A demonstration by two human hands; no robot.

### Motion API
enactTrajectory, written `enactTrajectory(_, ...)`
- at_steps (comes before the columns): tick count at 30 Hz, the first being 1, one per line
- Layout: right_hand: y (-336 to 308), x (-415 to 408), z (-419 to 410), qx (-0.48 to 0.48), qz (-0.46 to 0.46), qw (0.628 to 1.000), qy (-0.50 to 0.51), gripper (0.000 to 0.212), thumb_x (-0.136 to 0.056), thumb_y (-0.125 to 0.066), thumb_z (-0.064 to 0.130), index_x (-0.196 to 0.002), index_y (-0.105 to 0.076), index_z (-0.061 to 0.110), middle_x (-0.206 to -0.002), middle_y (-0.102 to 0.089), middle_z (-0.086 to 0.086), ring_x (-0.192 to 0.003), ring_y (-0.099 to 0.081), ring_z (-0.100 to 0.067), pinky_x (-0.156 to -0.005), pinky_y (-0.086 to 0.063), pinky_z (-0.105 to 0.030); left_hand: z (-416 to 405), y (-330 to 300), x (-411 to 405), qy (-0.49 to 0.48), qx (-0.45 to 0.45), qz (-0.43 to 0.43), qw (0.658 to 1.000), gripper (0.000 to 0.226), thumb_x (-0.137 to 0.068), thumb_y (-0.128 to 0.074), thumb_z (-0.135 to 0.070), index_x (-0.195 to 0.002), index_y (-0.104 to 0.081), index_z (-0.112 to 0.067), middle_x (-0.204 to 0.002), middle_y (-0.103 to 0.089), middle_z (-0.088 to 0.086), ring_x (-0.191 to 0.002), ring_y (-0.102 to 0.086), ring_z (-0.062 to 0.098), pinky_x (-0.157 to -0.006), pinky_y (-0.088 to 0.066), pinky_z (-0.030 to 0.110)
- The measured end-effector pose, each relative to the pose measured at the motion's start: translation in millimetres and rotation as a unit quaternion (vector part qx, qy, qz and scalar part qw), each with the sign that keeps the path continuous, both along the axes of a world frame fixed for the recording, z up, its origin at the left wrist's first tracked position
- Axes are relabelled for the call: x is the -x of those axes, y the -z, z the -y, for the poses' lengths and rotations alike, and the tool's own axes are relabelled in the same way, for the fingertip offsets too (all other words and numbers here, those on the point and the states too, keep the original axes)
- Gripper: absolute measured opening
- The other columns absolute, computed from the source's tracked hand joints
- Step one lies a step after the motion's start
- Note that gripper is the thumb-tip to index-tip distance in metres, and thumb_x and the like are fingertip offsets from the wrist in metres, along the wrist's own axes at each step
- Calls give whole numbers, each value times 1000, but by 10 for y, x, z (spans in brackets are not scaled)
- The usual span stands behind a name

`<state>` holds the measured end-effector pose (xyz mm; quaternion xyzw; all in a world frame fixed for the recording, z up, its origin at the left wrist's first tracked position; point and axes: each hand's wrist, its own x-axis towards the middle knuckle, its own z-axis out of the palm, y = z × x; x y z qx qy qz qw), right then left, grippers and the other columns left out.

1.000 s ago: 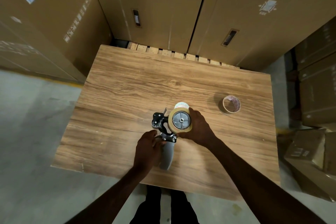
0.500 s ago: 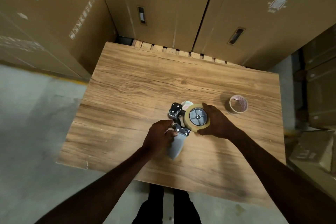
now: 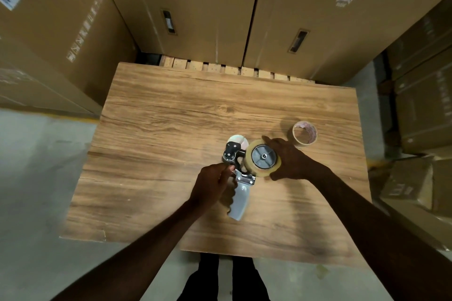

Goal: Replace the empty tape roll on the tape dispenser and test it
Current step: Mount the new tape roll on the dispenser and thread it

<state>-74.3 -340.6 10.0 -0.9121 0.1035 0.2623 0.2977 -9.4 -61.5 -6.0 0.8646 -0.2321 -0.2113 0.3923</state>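
Note:
A tape dispenser point(image 3: 241, 177) with a grey handle and black head lies on its side on the wooden table point(image 3: 171, 117). A full roll of clear tape point(image 3: 263, 158) sits on its grey hub. My right hand point(image 3: 289, 160) wraps around the roll's right side. My left hand point(image 3: 212, 184) grips the dispenser where the handle meets the metal bracket. The empty cardboard core point(image 3: 304, 133) stands apart on the table, just beyond my right hand.
Tall cardboard boxes point(image 3: 195, 12) close off the table's far side and left. More boxes point(image 3: 420, 105) stack at the right, with smaller ones point(image 3: 415, 183) lower down. Pallet slats point(image 3: 220, 68) show at the far edge. Concrete floor point(image 3: 36, 178) lies to the left.
The view has shifted slightly. Both hands hold the same grip, and the dispenser with its roll has tilted a little on the table.

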Motion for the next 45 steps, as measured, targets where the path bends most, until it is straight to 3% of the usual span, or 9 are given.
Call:
enactTrajectory(6,67,151,-8,-62,8,996,60,143,-60,-91,37,-167,1,23,-171,-22,-10,-155,-24,-30,-126,-29,-45,67,16,-75,40,-41,34,998,28,-98,-55,-34,-73,-56,-22,-60,-58,-2,-62,-61,20,-58,-47,35)
enactTrajectory(10,185,504,-276,-98,98,969,205,138,-65,-101,22,-166,-8,9,-163,-27,-1,-150,-29,-20,-119,-26,-28,147,3,-95,48,-97,37,993,26,-89,-58,-36,-76,-69,-16,-68,-70,2,-67,-65,20,-63,-52,40)
enactTrajectory(15,280,976,-909,-170,85,860,474,92,-65,-100,37,-142,-52,18,-118,-68,-13,-93,-65,-20,-86,-57,-42,212,-56,-160,74,-132,122,981,12,-84,-69,-33,-81,-76,-22,-91,-65,1,-89,-62,22,-67,-49,33)
enactTrajectory(17,306,1093,-1126,-202,53,819,535,100,-50,-96,68,-129,-60,20,-101,-71,-11,-78,-66,-20,-74,-58,-41,269,-21,-192,86,-122,158,976,9,-78,-72,-32,-78,-77,-24,-97,-56,1,-95,-53,24,-72,-50,37)
enactTrajectory(22,303,1122,-1453,-217,-13,833,508,81,-57,-101,48,-122,-56,31,-100,-71,-7,-80,-68,-13,-71,-52,-25,478,-20,-306,62,-111,139,982,23,-79,-63,-47,-81,-81,-32,-116,-55,2,-109,-50,28,-84,-48,43)
enactTrajectory(26,304,979,-1511,-163,-5,861,482,90,-51,-99,57,-121,-55,22,-94,-70,3,-84,-70,-14,-68,-49,-20,662,-125,-282,97,-193,167,962,33,-70,-77,-53,-94,-79,-30,-131,-50,5,-117,-44,30,-85,-45,40)
enactTrajectory(31,289,829,-1578,-147,-17,869,473,79,-59,-102,42,-116,-57,11,-105,-72,-1,-84,-67,-7,-58,-48,-9,754,-92,-272,100,-279,84,951,33,-79,-75,-45,-106,-75,-26,-161,-24,10,-139,-25,34,-101,-39,46)
enactTrajectory(36,316,712,-1673,-179,-41,841,509,76,-58,-101,40,-114,-59,11,-107,-72,-2,-97,-71,-18,-80,-61,-32,764,-116,-283,122,-299,73,944,45,-73,-79,-44,-113,-73,-23,-161,-22,11,-142,-23,34,-103,-39,47)
enactTrajectory(45,430,635,-1659,-258,-78,787,556,68,-43,-88,57,-98,-75,18,-97,-81,-5,-91,-78,-24,-85,-66,-50,696,-9,-328,116,-257,108,953,42,-87,-63,-28,-127,-66,-17,-152,-38,13,-137,-35,34,-95,-47,46)
